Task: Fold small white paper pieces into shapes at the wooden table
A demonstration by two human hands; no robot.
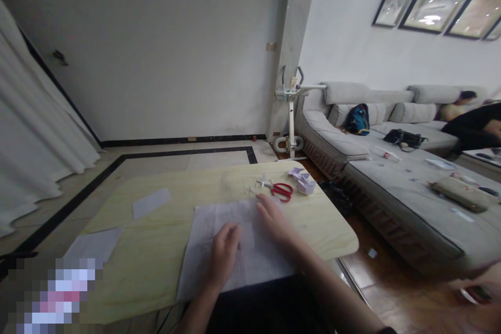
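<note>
A large sheet of paper (203,229) with faint printing lies on the pale wooden table in front of me. Over its middle, my left hand (225,250) has its fingers curled together; whatever may be inside them is hidden. My right hand (273,219) rests with fingers stretched out on the sheet's upper right part, slightly blurred. Just beyond those fingertips lie red-handled scissors (282,191), touched by neither hand. Crumpled paper (304,181) sits behind the scissors, near the table's far right corner.
The table (156,250) also bears a small white paper (151,203) and another sheet (94,245) at its left edge. A grey sofa (403,198) stands to the right with bags and a person (469,115) on it. White exercise equipment (291,120) stands behind.
</note>
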